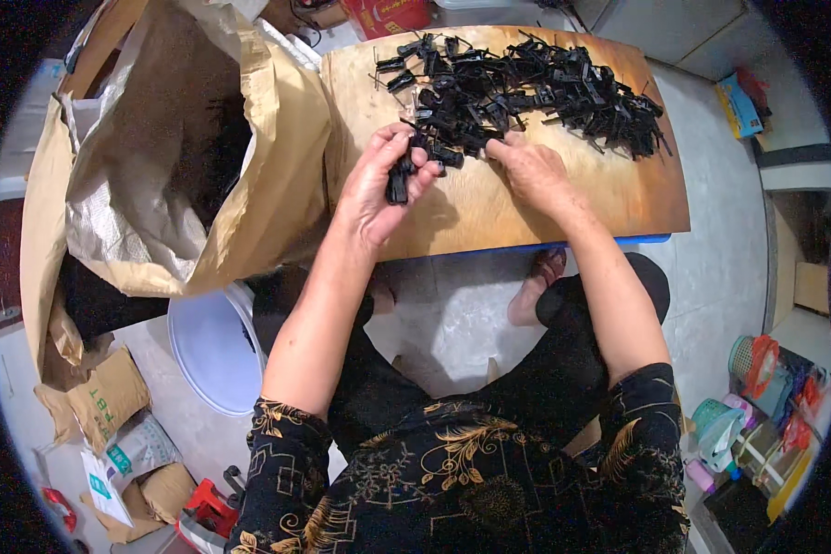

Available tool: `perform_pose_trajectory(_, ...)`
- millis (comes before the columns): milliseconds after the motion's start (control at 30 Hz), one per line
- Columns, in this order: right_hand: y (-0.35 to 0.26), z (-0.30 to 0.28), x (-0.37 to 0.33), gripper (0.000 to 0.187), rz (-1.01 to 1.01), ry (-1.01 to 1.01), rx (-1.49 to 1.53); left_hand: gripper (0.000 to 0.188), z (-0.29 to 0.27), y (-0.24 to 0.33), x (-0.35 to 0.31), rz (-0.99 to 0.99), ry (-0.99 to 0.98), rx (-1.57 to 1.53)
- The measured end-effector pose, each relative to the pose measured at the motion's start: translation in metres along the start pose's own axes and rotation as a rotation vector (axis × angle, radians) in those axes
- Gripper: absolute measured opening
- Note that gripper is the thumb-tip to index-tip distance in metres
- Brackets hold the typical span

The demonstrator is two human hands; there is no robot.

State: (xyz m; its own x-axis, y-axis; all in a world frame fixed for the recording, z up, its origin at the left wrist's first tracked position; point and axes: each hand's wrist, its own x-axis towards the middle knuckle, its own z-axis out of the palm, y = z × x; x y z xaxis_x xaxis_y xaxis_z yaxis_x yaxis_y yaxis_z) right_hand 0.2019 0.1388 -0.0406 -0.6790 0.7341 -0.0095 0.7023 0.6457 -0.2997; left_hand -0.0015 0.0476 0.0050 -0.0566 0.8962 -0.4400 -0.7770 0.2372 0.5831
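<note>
Across the far half of a wooden board spreads a heap of small black plastic parts with thin prongs. My left hand is turned partly palm up above the board's near left, its fingers closed round a few black plastic parts. At the near edge of the heap, my right hand has its fingers bent together against the pieces. Its fingertips are partly hidden, and whether a piece is pinched between them I cannot make out.
A large open paper sack with a pale lining stands left of the board, dark inside. Below it is a white round tub. Brown packages and a red tool lie lower left; baskets and bags sit at right.
</note>
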Motion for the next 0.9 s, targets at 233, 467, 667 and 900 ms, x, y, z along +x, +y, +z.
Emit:
perform_pose_trajectory(233, 0.000, 0.017, 0.000, 0.008, -0.105, 0.082, 0.077, 0.015, -0.005, -0.018, 0.002, -0.106, 0.047, 0.017)
perform_pose_trajectory(467, -0.009, 0.001, -0.001, 0.009, -0.041, 0.323, 0.835, 0.022, -0.005, -0.030, -0.006, -0.050, -0.102, 0.278)
perform_pose_trajectory(667, -0.021, -0.022, -0.016, 0.015, 0.161, 0.081, 1.341, 0.052, 0.002, -0.045, -0.001, 0.105, -0.071, 0.537)
perform_pose_trajectory(900, -0.032, -0.022, -0.023, 0.018, 0.080, -0.108, 1.469, 0.066, 0.013, -0.049, -0.004, 0.143, -0.118, 0.612)
